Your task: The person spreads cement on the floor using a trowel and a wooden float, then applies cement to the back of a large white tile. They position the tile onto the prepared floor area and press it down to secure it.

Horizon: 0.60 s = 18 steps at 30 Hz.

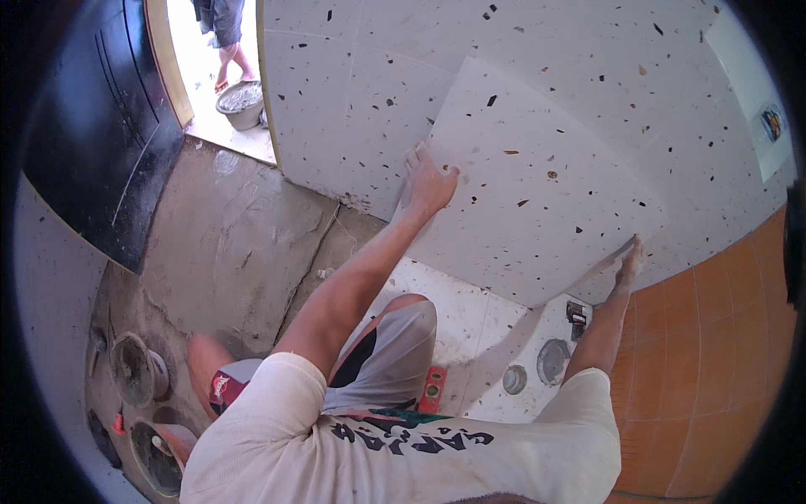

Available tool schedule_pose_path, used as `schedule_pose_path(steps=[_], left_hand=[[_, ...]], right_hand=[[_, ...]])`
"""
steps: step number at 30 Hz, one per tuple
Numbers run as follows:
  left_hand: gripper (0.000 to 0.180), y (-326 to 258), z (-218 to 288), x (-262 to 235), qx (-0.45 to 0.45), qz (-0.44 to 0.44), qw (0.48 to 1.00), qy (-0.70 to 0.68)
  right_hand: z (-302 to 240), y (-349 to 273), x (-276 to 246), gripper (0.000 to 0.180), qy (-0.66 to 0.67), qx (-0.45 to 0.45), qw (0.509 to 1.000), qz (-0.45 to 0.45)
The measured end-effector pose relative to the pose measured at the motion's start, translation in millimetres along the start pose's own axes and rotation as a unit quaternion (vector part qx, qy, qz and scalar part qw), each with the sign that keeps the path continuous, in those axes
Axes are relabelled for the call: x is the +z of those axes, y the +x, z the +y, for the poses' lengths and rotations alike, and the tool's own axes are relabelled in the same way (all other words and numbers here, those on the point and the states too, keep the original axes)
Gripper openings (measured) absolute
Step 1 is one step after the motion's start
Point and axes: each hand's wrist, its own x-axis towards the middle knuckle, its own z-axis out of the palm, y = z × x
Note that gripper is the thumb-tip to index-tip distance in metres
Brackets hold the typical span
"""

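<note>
A large white tile [520, 181] with dark and brown flecks stands tilted between my two hands, in front of a wall of the same pattern. My left hand [430, 183] grips its left edge, thumb on the face and fingers at the border. At the opposite edge, low down, my right hand [630, 262] holds the tile with its fingertips; part of that hand is hidden. The tile's lower corner comes down close to the white tiled floor [457, 294].
A red spirit level [432, 390] lies by my knee. Near my right arm are a small black object [576, 319] and round grey pieces [514, 380]. Buckets [134, 370] stand on the rough floor at left. Beyond the black door [92, 126], a person's legs [227, 42] show beside a filled bucket [242, 105].
</note>
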Motion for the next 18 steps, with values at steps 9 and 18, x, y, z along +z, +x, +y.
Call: schedule_pose_path(steps=[9,18], left_hand=[[0.060,-0.2,11.0,-20.0,-0.048,-0.087,0.995,0.000],[0.039,-4.9,-21.3,-24.2,-0.018,0.024,0.984,-0.174]], right_hand=[[-9.5,-14.4,2.8,0.061,0.035,-0.071,0.997,0.001],[-58.2,-34.6,-0.3,0.064,-0.100,-0.102,0.989,0.035]])
